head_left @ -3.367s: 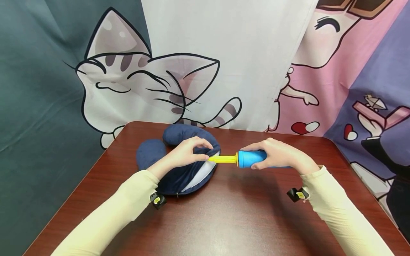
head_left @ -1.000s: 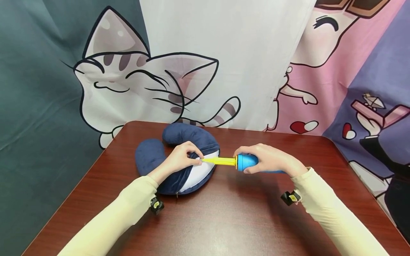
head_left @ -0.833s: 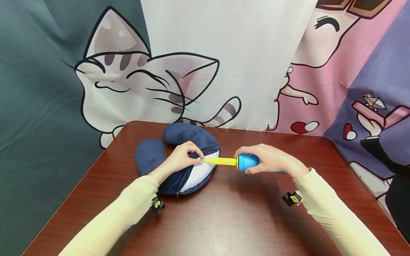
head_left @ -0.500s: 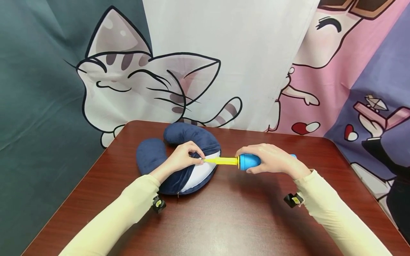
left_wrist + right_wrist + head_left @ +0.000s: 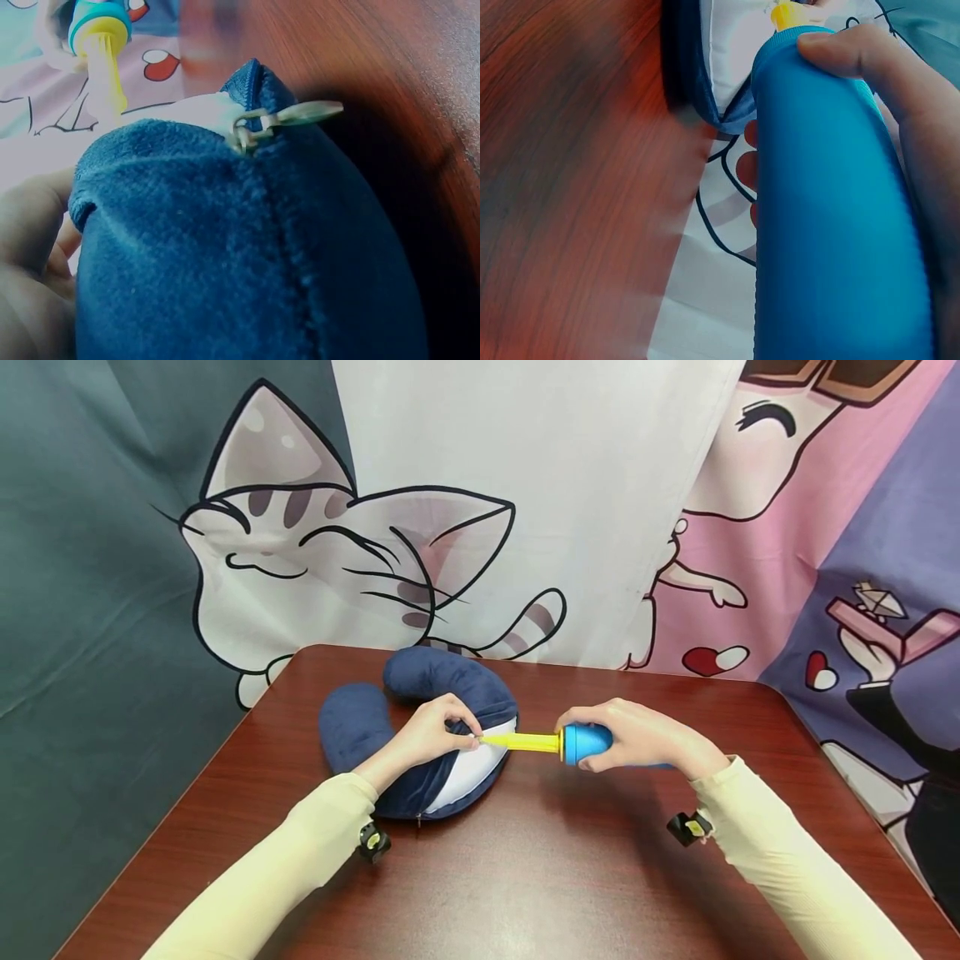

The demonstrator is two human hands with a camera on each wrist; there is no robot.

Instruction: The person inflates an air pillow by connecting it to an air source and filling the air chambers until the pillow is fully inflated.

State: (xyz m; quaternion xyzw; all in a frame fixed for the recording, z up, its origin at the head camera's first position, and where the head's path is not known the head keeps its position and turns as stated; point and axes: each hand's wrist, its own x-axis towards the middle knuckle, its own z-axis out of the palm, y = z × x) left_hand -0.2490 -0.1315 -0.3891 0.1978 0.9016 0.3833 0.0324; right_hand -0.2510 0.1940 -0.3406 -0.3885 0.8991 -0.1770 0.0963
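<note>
A navy plush neck pillow (image 5: 356, 722) lies on the table, its cover unzipped along the outer curve and the white inner (image 5: 468, 772) bared. Over that white part, the left hand (image 5: 427, 731) pinches a small pale piece, like a valve, between thumb and index finger. The tapered yellow nozzle (image 5: 534, 742) points left, its tip right at those fingertips. It belongs to a blue hand pump (image 5: 588, 744), held level above the table; the right hand (image 5: 645, 735) grips the barrel from above. In the left wrist view, the cover hides the left fingertips and a metal zipper pull (image 5: 311, 112) sticks out.
The dark red wooden table (image 5: 487, 877) carries the pillow at its back left. Close behind it hangs a curtain (image 5: 600, 485) with cartoon cats. Long cream sleeves (image 5: 300, 843) and a black wrist camera (image 5: 373, 842) are on the arms.
Since 3.4 s ago more of the white inner shows. The left hand and the nozzle tip have shifted slightly left and down; the right hand sits a little lower. Over the last second almost nothing moves.
</note>
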